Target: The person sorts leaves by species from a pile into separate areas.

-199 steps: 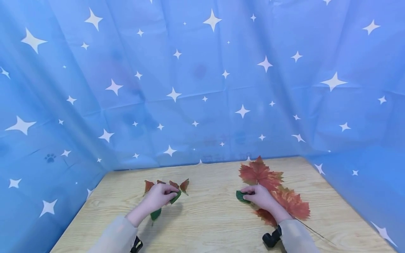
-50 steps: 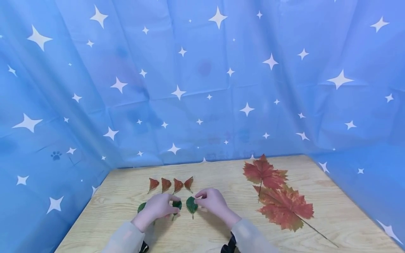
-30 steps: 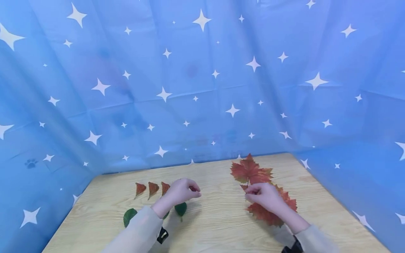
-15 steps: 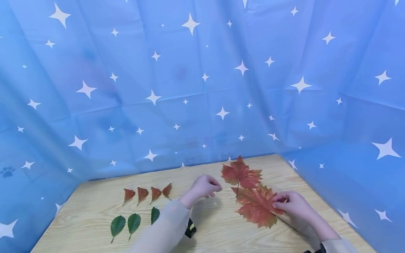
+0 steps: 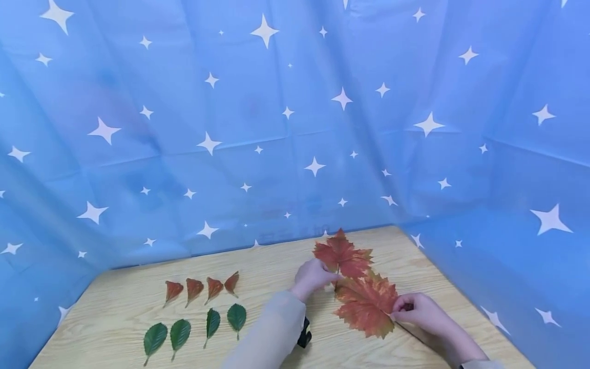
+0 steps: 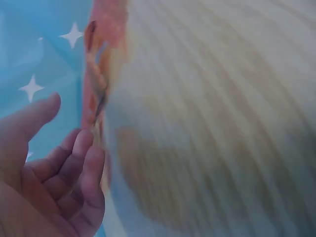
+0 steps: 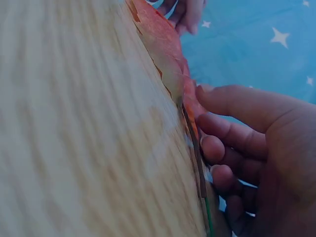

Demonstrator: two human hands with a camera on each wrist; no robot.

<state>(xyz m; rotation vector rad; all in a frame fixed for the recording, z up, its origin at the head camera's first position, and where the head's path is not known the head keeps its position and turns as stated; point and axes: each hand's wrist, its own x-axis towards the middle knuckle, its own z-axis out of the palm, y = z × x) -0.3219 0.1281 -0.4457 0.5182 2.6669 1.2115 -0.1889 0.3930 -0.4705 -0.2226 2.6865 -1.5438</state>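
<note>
In the head view, two large red-orange maple leaves lie on the table's right side, the rear leaf [image 5: 343,255] overlapping the front leaf [image 5: 366,302]. My left hand [image 5: 313,277] is at their left edge, near the rear leaf's stem. In the left wrist view its thumb stands apart from the loosely bent fingers [image 6: 91,177]. My right hand [image 5: 421,312] is at the front leaf's base, beside its long stem [image 7: 195,148]. The right wrist view shows the thumb and forefinger close to the leaf, their tips apart. Whether they touch it is unclear.
On the table [image 5: 276,256], several small red-brown leaves [image 5: 194,289] form a row at the left. Several green leaves [image 5: 180,333] lie in front of them. A blue curtain [image 5: 258,128] with white stars surrounds the table's back and sides.
The green leaves earlier held in the fingers now lie in the row. Both hands have moved right to the maple leaves, the left from above the small leaves. The head view has turned right.
</note>
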